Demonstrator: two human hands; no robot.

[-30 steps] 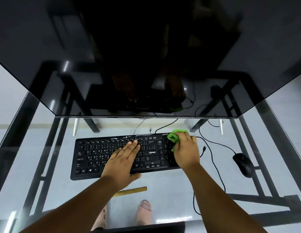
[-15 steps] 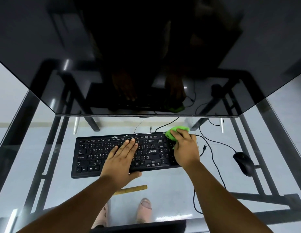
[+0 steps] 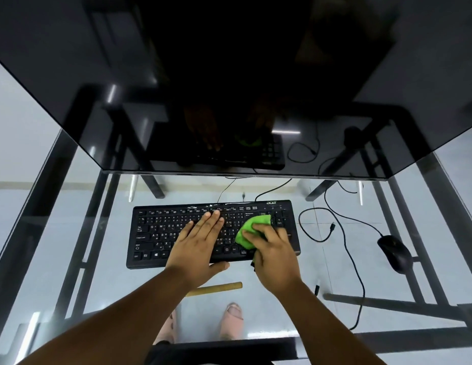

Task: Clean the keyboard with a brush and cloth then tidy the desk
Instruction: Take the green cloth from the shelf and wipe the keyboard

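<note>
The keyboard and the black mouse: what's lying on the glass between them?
Only a looped black cable between keyboard and mouse, in the head view.

Bare forearms without sleeves, bare hands (image 3: pixel 198 248), seemingly pale open-toed sandals (image 3: pixel 233 321) on feet

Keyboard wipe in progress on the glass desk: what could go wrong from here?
1. The left hand lies flat on the keyboard to steady it; if it lifts, the right hand rubbing the green cloth could slide the keyboard on the smooth glass desk.
2. Loose cables lie just right of the keyboard; a wide stroke might snag them and perhaps tug the mouse.
3. Pressing hard could catch a keycap.
</note>
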